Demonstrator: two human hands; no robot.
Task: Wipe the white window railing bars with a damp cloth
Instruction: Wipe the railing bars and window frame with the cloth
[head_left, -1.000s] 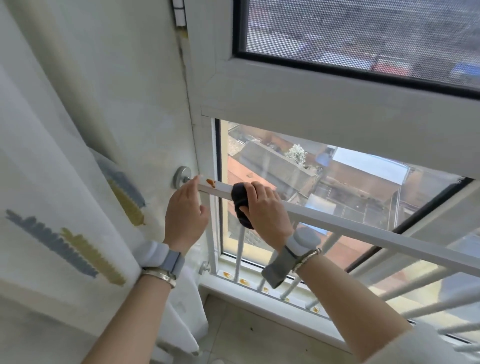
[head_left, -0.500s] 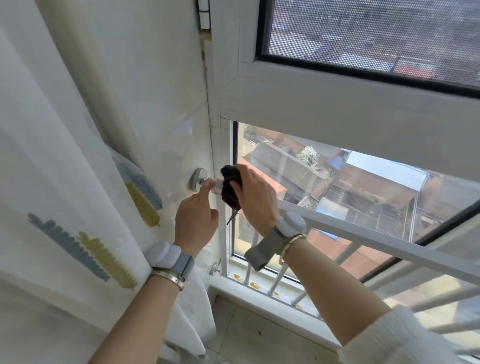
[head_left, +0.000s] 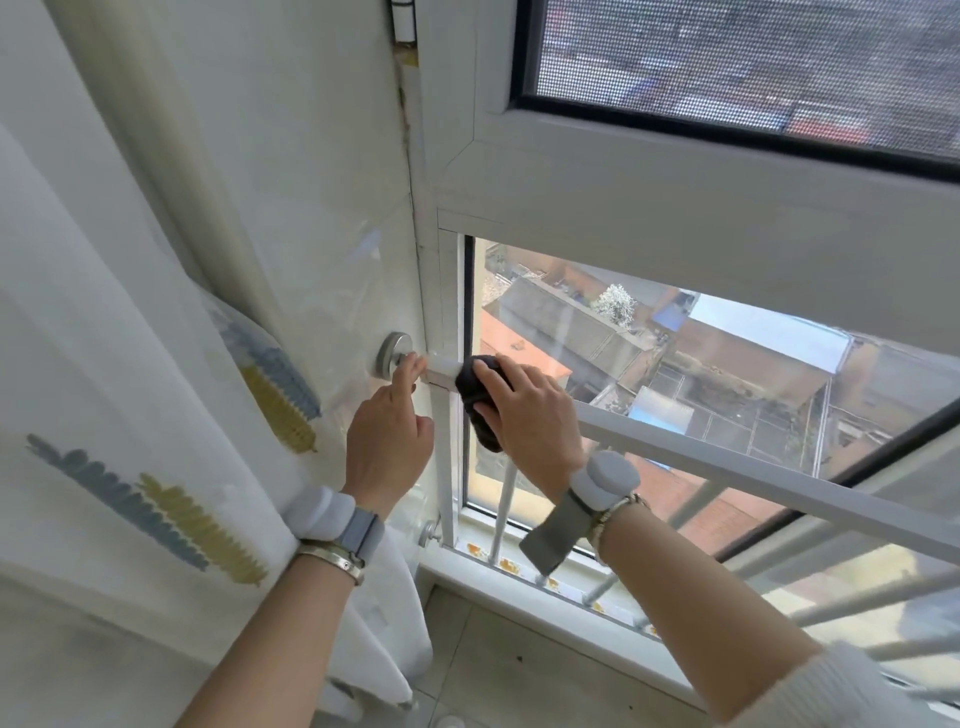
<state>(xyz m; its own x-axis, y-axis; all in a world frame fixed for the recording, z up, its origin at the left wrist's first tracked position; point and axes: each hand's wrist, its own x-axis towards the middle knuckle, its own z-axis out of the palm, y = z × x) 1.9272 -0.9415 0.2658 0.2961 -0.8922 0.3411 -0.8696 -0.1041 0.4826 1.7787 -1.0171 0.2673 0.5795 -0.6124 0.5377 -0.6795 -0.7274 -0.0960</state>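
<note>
A white top rail (head_left: 727, 467) runs from the left wall down to the right across the window, with thin upright bars (head_left: 501, 514) below it. My right hand (head_left: 530, 415) presses a dark cloth (head_left: 478, 400) around the rail's left end, near the wall. My left hand (head_left: 387, 431) is beside it, its forefinger stretched out and touching the rail end by the round metal wall mount (head_left: 392, 353). The left hand holds nothing.
A sheer curtain (head_left: 130, 415) with blue and yellow leaf prints hangs against my left forearm. The white window frame (head_left: 675, 223) and a mesh screen (head_left: 753, 57) are above. A white sill (head_left: 545, 613) with orange specks runs below the bars, above a tiled floor (head_left: 498, 680).
My right hand has slid the cloth left along the rail to its wall end. My left hand shifted toward the wall mount, finger extended.
</note>
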